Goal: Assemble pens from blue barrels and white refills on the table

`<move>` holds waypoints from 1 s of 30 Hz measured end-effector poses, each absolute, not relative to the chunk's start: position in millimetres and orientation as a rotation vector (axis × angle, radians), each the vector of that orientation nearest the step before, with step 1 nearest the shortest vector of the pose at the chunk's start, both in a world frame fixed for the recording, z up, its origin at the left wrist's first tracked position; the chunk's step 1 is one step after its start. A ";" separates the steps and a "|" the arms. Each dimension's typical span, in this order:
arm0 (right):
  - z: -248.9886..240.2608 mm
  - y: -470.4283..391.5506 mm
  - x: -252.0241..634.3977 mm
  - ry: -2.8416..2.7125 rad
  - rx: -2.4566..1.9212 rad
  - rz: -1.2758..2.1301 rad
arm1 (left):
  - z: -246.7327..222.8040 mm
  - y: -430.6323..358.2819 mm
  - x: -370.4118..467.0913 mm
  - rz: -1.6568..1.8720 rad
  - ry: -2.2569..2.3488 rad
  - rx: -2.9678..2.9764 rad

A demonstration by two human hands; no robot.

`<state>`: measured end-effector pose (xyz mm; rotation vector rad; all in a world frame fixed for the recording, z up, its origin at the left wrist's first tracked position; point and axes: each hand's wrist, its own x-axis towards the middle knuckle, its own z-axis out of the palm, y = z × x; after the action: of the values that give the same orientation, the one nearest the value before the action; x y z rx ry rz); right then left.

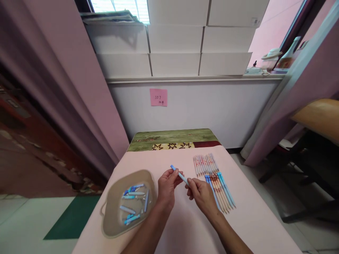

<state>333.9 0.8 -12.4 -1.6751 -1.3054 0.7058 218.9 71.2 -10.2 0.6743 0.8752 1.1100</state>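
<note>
Both our hands, left (167, 183) and right (200, 192), are pinching a slim light-blue pen (182, 177) right of the beige plastic basin (109, 208), between it and rows of slender pens (218, 187).

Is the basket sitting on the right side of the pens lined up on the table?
No, the basket lies left of the lined-up pens.

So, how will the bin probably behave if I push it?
The bin will probably slide rather than tip, being wide and low. It seems fairly stiff, since its walls hold their shape. The loose pens inside may roll.
</note>
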 end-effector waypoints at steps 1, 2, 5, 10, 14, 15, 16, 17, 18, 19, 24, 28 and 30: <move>-12.5 0.1 333.9 -1.306 -1.673 0.696 | -11.2 70.3 218.9 1.117 0.885 0.685; -12.2 -0.9 333.5 -1.312 -1.689 0.649 | -12.4 69.4 218.8 1.125 0.898 0.692; -11.7 -4.2 330.3 -1.321 -1.747 0.481 | -15.6 67.1 218.1 1.139 0.921 0.705; -22.1 -3.1 321.7 -1.189 -1.560 0.823 | -16.6 63.9 212.9 1.146 0.887 0.749; -36.3 2.4 315.3 -1.064 -1.356 1.116 | -18.9 58.5 208.3 1.166 0.908 0.783; -38.7 3.1 314.1 -1.068 -1.339 1.135 | -20.3 57.9 205.3 1.151 0.915 0.802; -40.4 3.3 313.1 -1.075 -1.329 1.142 | -21.9 58.4 200.4 1.127 0.921 0.835; -41.4 3.2 312.3 -1.078 -1.323 1.149 | -23.7 60.5 192.8 1.106 0.932 0.886; -41.7 2.7 311.8 -1.069 -1.315 1.158 | -25.5 64.5 182.1 1.097 0.971 0.965; -41.5 2.2 311.5 -1.049 -1.305 1.174 | -27.4 70.3 167.9 1.082 1.046 1.077; -40.5 1.9 310.5 -0.919 -1.285 1.248 | -37.0 115.8 68.7 0.858 1.776 1.657; -45.0 4.8 307.6 -0.862 -1.280 1.275 | -50.6 139.9 23.7 0.618 1.914 1.748; -46.3 5.5 307.1 -0.837 -1.272 1.281 | -58.3 144.4 22.8 0.506 1.912 1.801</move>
<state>307.1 5.5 -46.3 -1.2724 -0.8365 1.2810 22.8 144.4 -58.3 1.8005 1.9117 0.5061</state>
